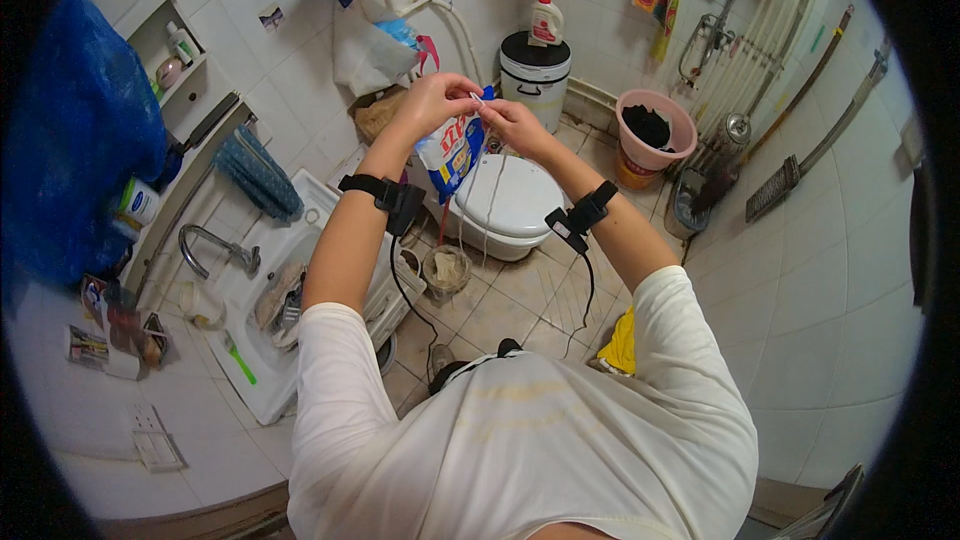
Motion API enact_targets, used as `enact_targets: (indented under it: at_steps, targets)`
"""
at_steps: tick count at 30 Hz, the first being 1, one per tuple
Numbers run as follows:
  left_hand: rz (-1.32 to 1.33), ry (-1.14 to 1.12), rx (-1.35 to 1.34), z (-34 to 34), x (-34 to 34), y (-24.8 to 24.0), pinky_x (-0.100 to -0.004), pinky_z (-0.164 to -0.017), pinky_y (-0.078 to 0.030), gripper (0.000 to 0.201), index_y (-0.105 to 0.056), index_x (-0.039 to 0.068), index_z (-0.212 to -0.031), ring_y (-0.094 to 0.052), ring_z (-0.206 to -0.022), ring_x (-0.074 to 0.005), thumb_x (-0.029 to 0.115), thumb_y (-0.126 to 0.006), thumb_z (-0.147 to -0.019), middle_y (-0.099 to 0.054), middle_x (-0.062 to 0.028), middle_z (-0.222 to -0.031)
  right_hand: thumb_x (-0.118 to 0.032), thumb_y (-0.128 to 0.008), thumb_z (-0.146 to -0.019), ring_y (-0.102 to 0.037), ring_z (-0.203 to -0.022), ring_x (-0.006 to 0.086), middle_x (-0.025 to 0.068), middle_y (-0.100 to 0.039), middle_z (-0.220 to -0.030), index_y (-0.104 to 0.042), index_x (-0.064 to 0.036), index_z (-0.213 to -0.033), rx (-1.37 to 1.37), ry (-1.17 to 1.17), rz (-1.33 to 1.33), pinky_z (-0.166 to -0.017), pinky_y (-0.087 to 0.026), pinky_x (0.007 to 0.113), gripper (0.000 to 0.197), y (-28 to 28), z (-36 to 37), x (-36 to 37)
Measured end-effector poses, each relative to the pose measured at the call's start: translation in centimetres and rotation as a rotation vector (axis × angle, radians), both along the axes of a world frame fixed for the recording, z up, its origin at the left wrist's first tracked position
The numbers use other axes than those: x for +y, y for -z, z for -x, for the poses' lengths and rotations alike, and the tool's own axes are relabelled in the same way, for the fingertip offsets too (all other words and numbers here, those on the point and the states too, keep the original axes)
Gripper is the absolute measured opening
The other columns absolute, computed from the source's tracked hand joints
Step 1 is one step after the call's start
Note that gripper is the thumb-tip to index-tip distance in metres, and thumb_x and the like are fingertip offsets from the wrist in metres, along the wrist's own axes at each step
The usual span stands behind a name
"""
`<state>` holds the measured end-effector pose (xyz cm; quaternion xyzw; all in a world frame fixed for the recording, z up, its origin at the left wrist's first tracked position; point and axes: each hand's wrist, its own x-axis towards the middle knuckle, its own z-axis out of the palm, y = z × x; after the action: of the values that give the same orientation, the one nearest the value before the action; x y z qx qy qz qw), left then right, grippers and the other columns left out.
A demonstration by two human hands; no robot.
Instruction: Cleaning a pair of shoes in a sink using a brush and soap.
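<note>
Both arms reach forward at about chest height, over the closed white toilet. My left hand is closed in a pinch, its fingertips meeting those of my right hand, which pinches too. Between them shows a small white bit of string at the top corner of a blue, white and red plastic bag. The bag hangs tilted just below my left hand. Two long, thin pale strands dangle from near the hands in front of the toilet lid. How the string meets the bag is hidden by my fingers.
A white sink with a curved tap stands at the left, with shoes in it. Behind the toilet is a lidded white bucket bearing a bottle. Farther right are a pink basin and a wall-leaning brush.
</note>
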<state>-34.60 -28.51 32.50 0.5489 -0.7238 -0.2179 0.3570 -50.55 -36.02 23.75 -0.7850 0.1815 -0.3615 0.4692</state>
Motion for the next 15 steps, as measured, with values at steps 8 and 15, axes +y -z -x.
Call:
enact_targets:
  at_steps: [8,15]
  targets:
    - [-0.108,0.05,0.223,-0.2,0.1,0.6,-0.0241,-0.07,-0.048,0.019,-0.061,-0.004,-0.094,-0.06,-0.077,-0.013,0.009,-0.059,-0.08,-0.064,-0.009,-0.086,-0.03,-0.049,-0.089,-0.053,-0.069,0.013,0.0052,-0.058,-0.074,-0.06,-0.0005,-0.098,0.083,0.093,-0.016,-0.066,-0.043,0.026,0.033,-1.1,0.3,1.2]
    - [-0.028,0.024,0.065,1.4,0.3,-0.2,-0.0239,-0.068,-0.047,0.016,-0.062,-0.002,-0.09,-0.059,-0.074,-0.011,0.011,-0.059,-0.081,-0.063,-0.006,-0.08,-0.031,-0.049,-0.089,-0.053,-0.067,0.012,0.0054,-0.06,-0.073,-0.06,-0.0012,-0.097,-0.009,0.098,-0.019,-0.063,-0.044,0.026,0.033,0.1,1.1,0.3]
